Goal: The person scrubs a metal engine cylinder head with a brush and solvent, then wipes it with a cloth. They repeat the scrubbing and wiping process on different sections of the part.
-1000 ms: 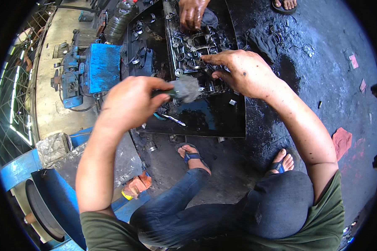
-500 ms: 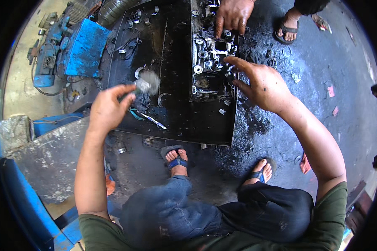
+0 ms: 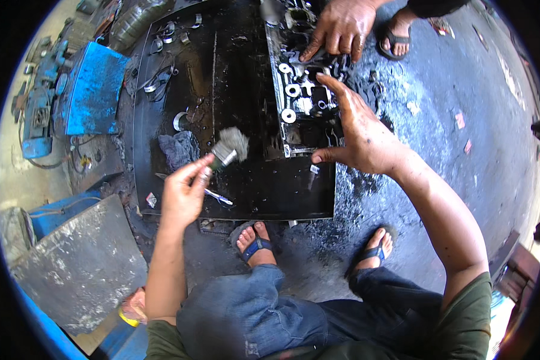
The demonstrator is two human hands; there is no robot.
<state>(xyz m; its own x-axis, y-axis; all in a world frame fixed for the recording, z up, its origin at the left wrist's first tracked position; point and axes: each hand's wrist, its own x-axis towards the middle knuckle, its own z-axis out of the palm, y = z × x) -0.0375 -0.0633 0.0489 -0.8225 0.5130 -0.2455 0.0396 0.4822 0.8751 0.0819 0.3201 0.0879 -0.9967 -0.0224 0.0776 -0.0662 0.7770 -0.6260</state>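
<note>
A paint brush (image 3: 230, 146) with grey bristles and a metal band is pinched by its handle in my left hand (image 3: 185, 193), above the black metal tray (image 3: 240, 192). My right hand (image 3: 366, 132) is spread, thumb and fingers wide apart, at the near right end of a wet metal engine part (image 3: 289, 102) with round ports. Whether its fingertips touch the part I cannot tell. Another person's hand (image 3: 344, 29) reaches in from the top and rests at the far part of the same piece.
Curved bearing shells (image 3: 180, 121) and a dark crumpled rag (image 3: 180, 149) lie in the tray's left side. Near its front edge is a white-and-blue toothbrush (image 3: 218, 197). Blue machinery (image 3: 96, 87) stands at the left. The floor (image 3: 438, 174) at right is oily.
My left hand has moved right and nearer with the brush, whose bristles were blurred before. My right hand has spread its thumb away from the fingers. The whole view has shifted somewhat.
</note>
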